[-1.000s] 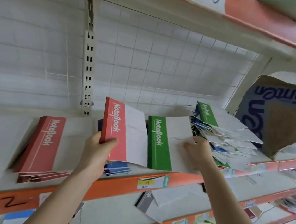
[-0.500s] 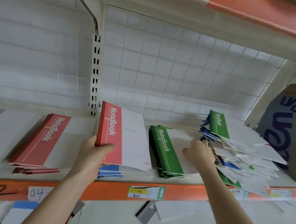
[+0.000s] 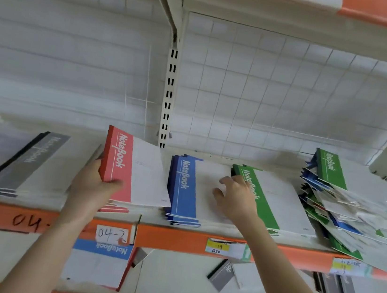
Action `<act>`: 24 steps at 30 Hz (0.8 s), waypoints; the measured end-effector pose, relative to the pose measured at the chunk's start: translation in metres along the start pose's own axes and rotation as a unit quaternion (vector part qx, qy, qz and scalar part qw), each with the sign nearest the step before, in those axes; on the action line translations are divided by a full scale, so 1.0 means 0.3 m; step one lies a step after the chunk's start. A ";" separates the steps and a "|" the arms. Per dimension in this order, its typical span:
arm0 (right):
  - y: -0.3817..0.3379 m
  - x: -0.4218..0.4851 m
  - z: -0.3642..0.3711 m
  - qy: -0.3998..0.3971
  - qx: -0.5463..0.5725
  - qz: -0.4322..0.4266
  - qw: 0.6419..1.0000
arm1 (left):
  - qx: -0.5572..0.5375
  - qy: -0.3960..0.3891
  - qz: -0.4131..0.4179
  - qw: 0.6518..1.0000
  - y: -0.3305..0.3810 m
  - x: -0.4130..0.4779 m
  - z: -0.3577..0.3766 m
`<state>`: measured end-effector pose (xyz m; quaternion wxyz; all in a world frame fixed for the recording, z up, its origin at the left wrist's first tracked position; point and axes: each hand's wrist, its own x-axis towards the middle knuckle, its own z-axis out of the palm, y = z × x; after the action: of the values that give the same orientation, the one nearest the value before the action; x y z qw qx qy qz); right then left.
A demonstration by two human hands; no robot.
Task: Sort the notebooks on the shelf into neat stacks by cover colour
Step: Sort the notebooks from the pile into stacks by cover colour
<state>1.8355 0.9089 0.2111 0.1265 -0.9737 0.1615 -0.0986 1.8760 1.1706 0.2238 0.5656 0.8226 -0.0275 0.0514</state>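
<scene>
My left hand (image 3: 92,183) grips a red notebook (image 3: 133,168) by its spine, tilted up over the red stack (image 3: 116,208) on the shelf. A blue stack (image 3: 185,189) lies right of it, then a green stack (image 3: 269,198). My right hand (image 3: 236,196) hovers with spread fingers over the gap between the blue and green stacks, touching the green spine. A grey stack (image 3: 20,163) lies at far left. A messy heap of mixed green, blue and white notebooks (image 3: 352,206) slumps at the right.
The shelf's orange front rail (image 3: 175,240) carries price labels and a "04-2" tag. The lower shelf holds a blue notebook (image 3: 101,262) and grey notebooks (image 3: 226,278). A slotted upright (image 3: 168,98) and wire mesh back the shelf. Another shelf hangs overhead.
The camera swung left and closer. My left hand carried the red notebook left over the red stack, uncovering the blue stack. My right hand slid left off the green stack toward its spine.
</scene>
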 end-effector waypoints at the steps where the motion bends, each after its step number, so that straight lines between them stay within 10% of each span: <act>1: -0.014 -0.006 0.006 0.001 -0.003 -0.002 1.000 | 0.054 0.006 0.012 0.998 -0.010 0.008 -0.015; 8: -0.083 -0.062 0.029 0.020 -0.020 -0.009 1.000 | 0.459 0.043 0.100 0.882 -0.064 -0.001 -0.042; 14: -0.106 -0.125 0.052 0.059 0.007 -0.017 0.998 | 0.412 0.003 0.308 0.857 -0.159 -0.094 0.060; 24: -0.057 -0.170 0.049 0.133 0.010 -0.014 0.991 | 0.428 -0.070 0.301 0.849 -0.175 -0.070 0.078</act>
<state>1.7966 0.9451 0.1943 0.1125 -0.9526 0.1625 -0.2311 1.8618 1.1673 0.1643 0.1110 0.9360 -0.2887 0.1679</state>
